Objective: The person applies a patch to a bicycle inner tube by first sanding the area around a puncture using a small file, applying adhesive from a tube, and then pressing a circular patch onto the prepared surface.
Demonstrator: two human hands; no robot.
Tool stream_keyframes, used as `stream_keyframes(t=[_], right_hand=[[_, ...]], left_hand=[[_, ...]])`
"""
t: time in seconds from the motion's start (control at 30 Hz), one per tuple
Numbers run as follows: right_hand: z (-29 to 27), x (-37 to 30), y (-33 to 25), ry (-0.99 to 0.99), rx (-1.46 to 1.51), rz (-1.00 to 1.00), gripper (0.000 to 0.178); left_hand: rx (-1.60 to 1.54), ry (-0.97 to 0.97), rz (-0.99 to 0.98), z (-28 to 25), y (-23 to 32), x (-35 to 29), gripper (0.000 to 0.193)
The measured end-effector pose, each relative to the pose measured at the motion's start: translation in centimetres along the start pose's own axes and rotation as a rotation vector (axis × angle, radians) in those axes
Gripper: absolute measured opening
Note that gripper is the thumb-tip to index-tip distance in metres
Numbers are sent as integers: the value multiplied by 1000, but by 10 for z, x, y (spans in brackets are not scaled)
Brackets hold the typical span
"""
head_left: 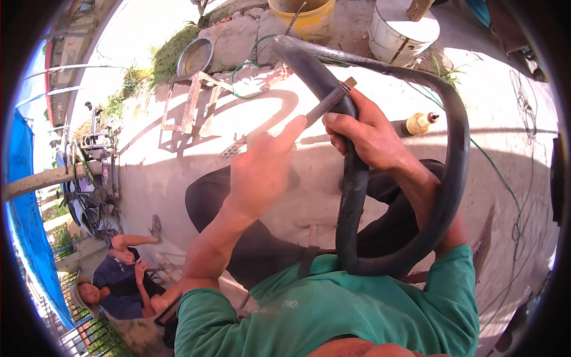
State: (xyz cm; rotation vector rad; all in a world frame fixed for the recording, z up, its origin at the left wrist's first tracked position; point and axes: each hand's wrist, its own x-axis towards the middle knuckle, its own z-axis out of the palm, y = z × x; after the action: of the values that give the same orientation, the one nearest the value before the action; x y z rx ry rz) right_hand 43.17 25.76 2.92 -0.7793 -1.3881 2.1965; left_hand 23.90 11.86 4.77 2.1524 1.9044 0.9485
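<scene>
A black rubber inner tube (458,143) loops from the far middle round my right forearm and back past my lap. My right hand (372,134) is closed round one stretch of it, thumb on the near side. Across the tube, just above that grip, slants a ribbed grey rod (326,107) with a brownish end piece. My left hand (262,172), smeared by motion, is closed at the rod's lower left end; its fingers are only partly clear. Part of the rod's far end lies close to my right knuckles.
A yellow bucket (315,22), a white bucket (395,35) and a metal basin (195,58) stand at the far side. A wooden frame (191,104) is left of the tube, a yellow bottle (418,123) right. A seated person (128,282) and a motorcycle (89,193) are at left.
</scene>
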Motion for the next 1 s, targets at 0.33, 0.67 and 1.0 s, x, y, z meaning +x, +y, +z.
stream_keyframes(t=[0.33,0.67,1.0], right_hand=[[2,-2,-12,66,-5,-65,26],[4,-4,-2,53,-94,-17,45],[10,-3,5,-17,-158,-13,49]], left_hand=[[-170,165,10,6,-9,5,54],[-128,36,-32,-1,8,32,56],[-42,-45,-114,10,9,24,57]])
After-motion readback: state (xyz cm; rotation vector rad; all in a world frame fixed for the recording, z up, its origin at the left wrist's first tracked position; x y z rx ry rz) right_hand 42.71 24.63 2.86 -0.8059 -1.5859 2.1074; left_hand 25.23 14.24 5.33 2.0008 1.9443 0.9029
